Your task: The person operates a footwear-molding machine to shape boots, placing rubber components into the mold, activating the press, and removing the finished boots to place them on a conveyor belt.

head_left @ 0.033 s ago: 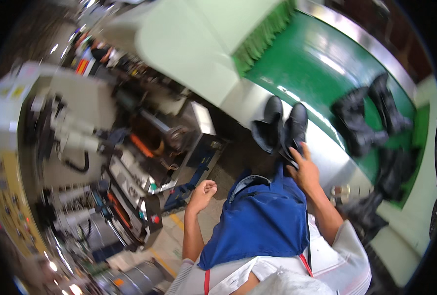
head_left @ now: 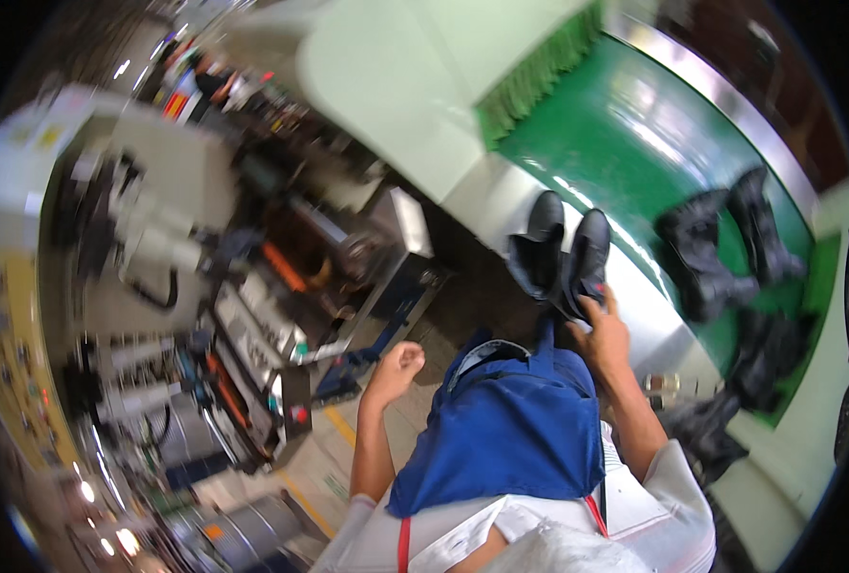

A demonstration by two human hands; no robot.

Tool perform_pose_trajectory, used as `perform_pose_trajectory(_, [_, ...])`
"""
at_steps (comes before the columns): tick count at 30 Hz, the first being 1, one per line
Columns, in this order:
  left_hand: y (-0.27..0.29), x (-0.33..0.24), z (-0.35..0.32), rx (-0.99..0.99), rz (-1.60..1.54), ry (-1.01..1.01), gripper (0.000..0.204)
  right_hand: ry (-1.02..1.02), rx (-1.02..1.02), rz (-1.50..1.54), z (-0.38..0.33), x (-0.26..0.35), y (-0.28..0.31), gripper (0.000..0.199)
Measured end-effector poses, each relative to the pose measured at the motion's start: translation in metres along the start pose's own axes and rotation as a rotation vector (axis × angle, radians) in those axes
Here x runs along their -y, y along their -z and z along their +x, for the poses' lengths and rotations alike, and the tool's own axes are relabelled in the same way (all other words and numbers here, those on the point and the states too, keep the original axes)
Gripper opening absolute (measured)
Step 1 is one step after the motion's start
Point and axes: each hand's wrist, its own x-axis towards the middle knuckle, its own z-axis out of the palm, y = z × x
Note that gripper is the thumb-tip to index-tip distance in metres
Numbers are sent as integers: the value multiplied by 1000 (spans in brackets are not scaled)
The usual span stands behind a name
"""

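Note:
A pair of black boots stands side by side on a silvery ledge in front of me, the left boot (head_left: 542,246) and the right boot (head_left: 586,260). Their openings face toward me. My right hand (head_left: 607,334) is at the right boot's near rim, with its fingers apart; the fingertips overlap the boot, and I cannot tell whether they grip it. Off to the left, my left hand (head_left: 394,372) hovers by itself with its fingers curled in and nothing visible in them. A blue cloth apron (head_left: 505,430) covers my front.
Several more black boots (head_left: 696,253) lie on the green floor (head_left: 577,124) at the right. A metal-edged step (head_left: 486,205) borders it. Machinery with orange parts (head_left: 286,267) fills the left, beside a yellowish control panel (head_left: 14,353). A pale green panel (head_left: 386,86) is at the top.
The whole view has shifted slightly, so the boots appear a little farther right and lower. My right hand stays at the right boot, and my left hand keeps its curled pose.

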Motion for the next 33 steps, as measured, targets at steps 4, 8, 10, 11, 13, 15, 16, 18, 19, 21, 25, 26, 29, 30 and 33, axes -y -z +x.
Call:
perform_pose_trajectory(4, [36, -4, -15, -43, -37, 16, 29, -9, -161, 102, 34, -49, -43, 43])
perform_pose_trajectory(8, [61, 40, -45, -189, -112, -46, 28, 10, -294, 319, 74, -42, -15, 27])
perform_pose_trajectory(10, [78, 56, -52, -198, -149, -93, 23, 77, -308, 652, 112, -47, 21, 18])
perform_pose_trajectory(11, [84, 58, -59, -182, -197, -98, 22, -49, -380, 644, 127, -31, 44, 14])
perform_pose_trajectory(13, [103, 54, -70, -172, -248, -148, 19, 21, -408, 629, 142, 17, 78, 14])
perform_pose_trajectory(15, [124, 51, -82, -201, -260, -181, 20, 104, -421, 595, 141, 69, 106, 14])
perform_pose_trajectory(16, [131, 51, -86, -213, -259, -194, 20, 167, -442, 585, 139, 84, 116, 14])
perform_pose_trajectory(18, [151, 48, -93, -241, -319, -212, 20, 212, -464, 786, 118, 130, 149, 11])
perform_pose_trajectory(19, [162, 45, -100, -250, -326, -210, 20, 306, -527, 727, 103, 160, 165, 8])
perform_pose_trajectory(21, [183, 42, -105, -177, -410, -290, 22, 421, -539, 707, 76, 206, 206, 11])
perform_pose_trajectory(25, [206, 6, -104, 152, -376, -594, 27, 465, -606, 724, 50, 293, 221, 20])
perform_pose_trajectory(26, [206, -4, -97, 261, -361, -674, 31, 469, -594, 811, 51, 307, 216, 23])
perform_pose_trajectory(29, [173, -15, -61, 453, -634, -528, 49, 427, -429, 1034, 64, 348, 194, 31])
perform_pose_trajectory(30, [164, -18, -54, 458, -712, -397, 54, 398, -363, 1107, 69, 368, 182, 31])
perform_pose_trajectory(33, [144, -10, -17, 313, -1057, -176, 88, 285, -184, 1370, 73, 438, 124, 30])
